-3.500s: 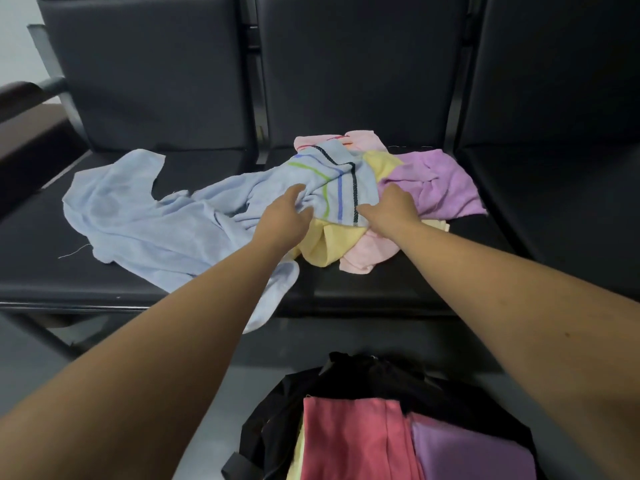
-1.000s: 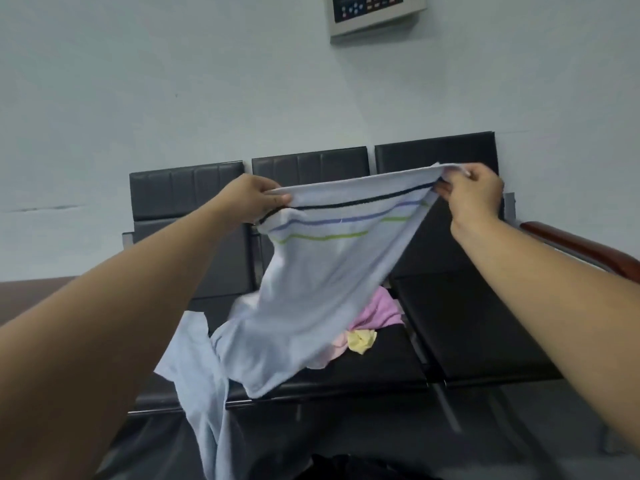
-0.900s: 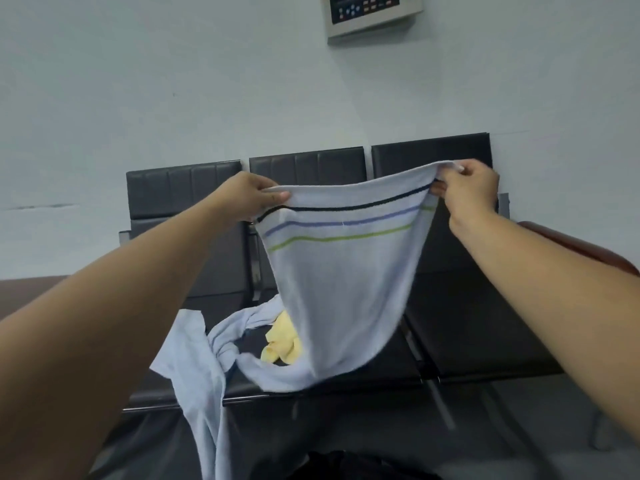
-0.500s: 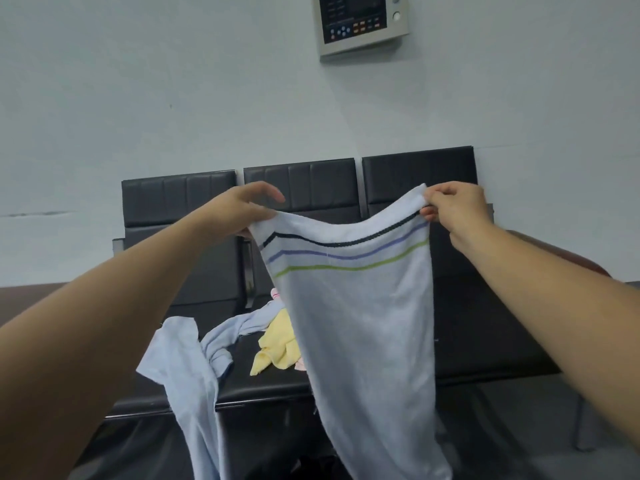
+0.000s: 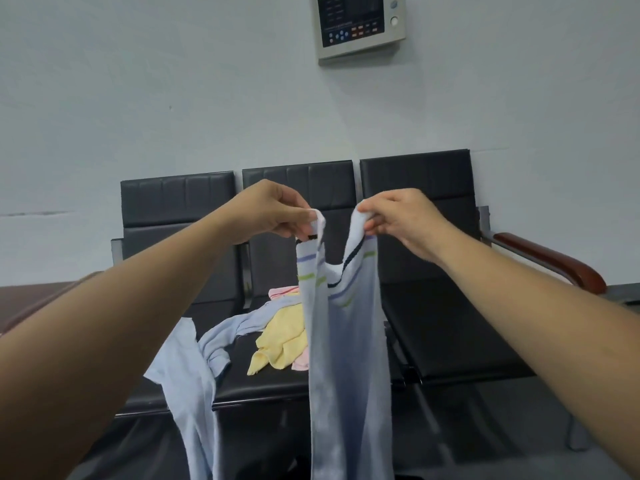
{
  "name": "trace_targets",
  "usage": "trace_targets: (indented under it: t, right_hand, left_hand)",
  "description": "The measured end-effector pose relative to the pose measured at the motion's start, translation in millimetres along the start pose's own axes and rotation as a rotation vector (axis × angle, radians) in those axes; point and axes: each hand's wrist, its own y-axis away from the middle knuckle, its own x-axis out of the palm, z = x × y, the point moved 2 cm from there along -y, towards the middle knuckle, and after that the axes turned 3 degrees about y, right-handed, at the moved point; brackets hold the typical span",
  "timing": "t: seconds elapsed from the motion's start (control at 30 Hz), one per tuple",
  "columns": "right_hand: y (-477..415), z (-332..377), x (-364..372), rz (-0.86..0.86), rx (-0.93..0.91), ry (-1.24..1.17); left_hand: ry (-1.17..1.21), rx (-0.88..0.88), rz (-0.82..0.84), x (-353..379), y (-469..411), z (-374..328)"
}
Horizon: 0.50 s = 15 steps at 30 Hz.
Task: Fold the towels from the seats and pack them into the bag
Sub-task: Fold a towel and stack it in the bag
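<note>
Head view: you're bringing your hands together at frame centre. Half a sec ago they were stretching the top edge wide; now the 2 corners are nearly meeting. L hand (image 5: 273, 211) is pinching one corner, R hand (image 5: 398, 216) the other. The striped towel (image 5: 346, 358) is hanging down mid-frame in front of the seats (image 5: 450, 334), doubling lengthwise, so the 1st fold is underway. Yellow towel (image 5: 280, 344), pale blue towel (image 5: 187, 375) & pink towel (image 5: 282, 292) are waiting lower centre-left. Bag isn't showing.

The striped towel (image 5: 346, 358) and the blue towel (image 5: 187, 382) over the seat's (image 5: 270, 386) front edge are both cut off at the bottom. The striped towel hides most of the pink towel (image 5: 282, 292). The panel's (image 5: 360, 26) buttons are too small to read.
</note>
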Motion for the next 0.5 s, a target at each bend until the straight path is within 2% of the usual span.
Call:
trace_targets:
  t: [0.1, 0.3, 0.43, 0.5]
  right_hand:
    - [8, 10, 17, 0.127, -0.103, 0.224]
    - [5, 9, 25, 0.036, -0.150, 0.335]
    - [3, 7, 19, -0.036, -0.153, 0.343]
    - [1, 4, 12, -0.072, -0.146, 0.376]
  left_hand:
    - [-0.072, -0.002, -0.001, 10, -3, -5]
    - [-0.143, -0.009, -0.015, 15, -4, -7]
    - [-0.353, -0.126, 0.173, 12, 3, 13]
    - [-0.305, -0.160, 0.215, 7, 8, 27]
